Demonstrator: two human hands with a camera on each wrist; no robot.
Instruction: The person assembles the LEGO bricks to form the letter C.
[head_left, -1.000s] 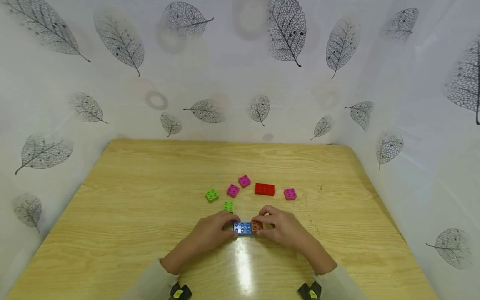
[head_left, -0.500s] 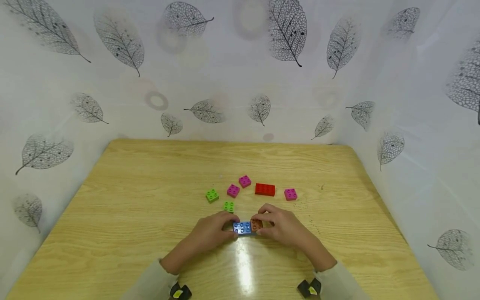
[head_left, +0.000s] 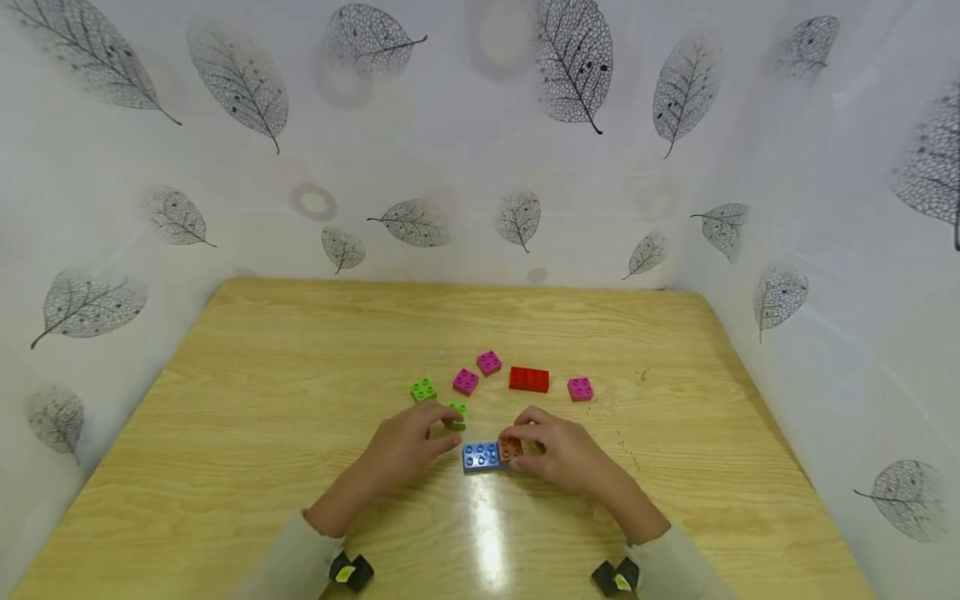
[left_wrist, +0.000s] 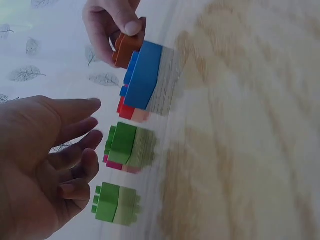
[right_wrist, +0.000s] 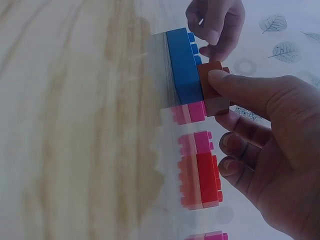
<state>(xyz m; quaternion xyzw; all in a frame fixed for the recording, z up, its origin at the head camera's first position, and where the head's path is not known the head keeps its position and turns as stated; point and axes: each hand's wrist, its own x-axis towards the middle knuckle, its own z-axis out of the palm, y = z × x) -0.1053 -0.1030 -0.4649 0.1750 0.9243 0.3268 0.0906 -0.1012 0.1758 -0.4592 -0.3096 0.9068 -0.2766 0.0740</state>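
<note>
My right hand (head_left: 562, 446) pinches an orange-brown toy building brick (head_left: 510, 448) between thumb and fingers. That brick (right_wrist: 210, 90) sits on the studs at the right end of a longer blue brick (head_left: 480, 456), which lies on the table. My left hand (head_left: 408, 443) is off the blue brick, its fingers loosely bent with nothing between them, as the left hand (left_wrist: 50, 165) shows in the left wrist view. Its fingertips are close to a green brick (head_left: 459, 414) just behind the blue one. A second green brick (head_left: 423, 390) lies farther back to the left.
Behind the hands, two pink bricks (head_left: 466, 382) lie near a red brick (head_left: 529, 379). Another pink brick (head_left: 581, 388) is to the right. Leaf-patterned white sheeting (head_left: 450, 167) borders the wooden table (head_left: 300, 350) at the back and sides.
My left hand has let go of the blue brick and moved back and left toward the near green brick. The right hand still holds the orange-brown brick, shifted slightly left with the blue one.
</note>
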